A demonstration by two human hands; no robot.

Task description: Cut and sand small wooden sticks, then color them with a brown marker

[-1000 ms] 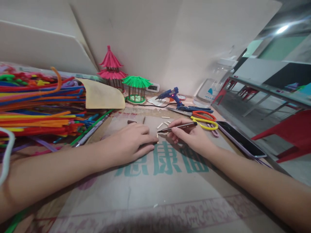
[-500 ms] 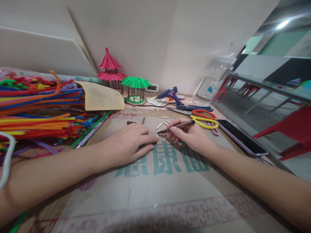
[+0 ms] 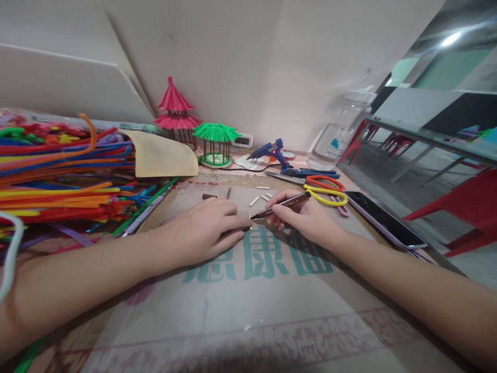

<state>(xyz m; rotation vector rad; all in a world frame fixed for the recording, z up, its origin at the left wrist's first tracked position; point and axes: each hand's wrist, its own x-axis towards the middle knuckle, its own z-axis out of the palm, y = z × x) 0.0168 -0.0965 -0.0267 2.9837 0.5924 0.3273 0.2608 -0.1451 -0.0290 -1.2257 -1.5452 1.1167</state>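
My right hand [image 3: 297, 210] is closed around a brown marker [image 3: 285, 203]. Its dark tip meets a short, thin pale stick [image 3: 250, 216] on the covered board [image 3: 233, 305]. From the other side, my left hand [image 3: 212, 223] lies palm down, its index fingertip touching that stick and its thumb apart below. Several more short white sticks [image 3: 253, 201] are scattered just beyond the marker tip. Behind my left hand rest a brown marker cap [image 3: 209, 196] and a small dark stick [image 3: 229, 192]. The underside of my left hand is hidden.
Bundles of coloured pipe cleaners [image 3: 58, 155] crowd the left side. At the back stand a pink-roofed pavilion [image 3: 174, 111], a green-roofed pavilion [image 3: 216, 145], a blue glue gun [image 3: 269, 151] and a clear plastic jug [image 3: 336, 134]. Scissors [image 3: 322, 189] and a phone [image 3: 384, 218] lie to the right.
The marker tip has shifted slightly toward me along the pale stick, close to my left index fingertip. My left hand has stayed almost in place.
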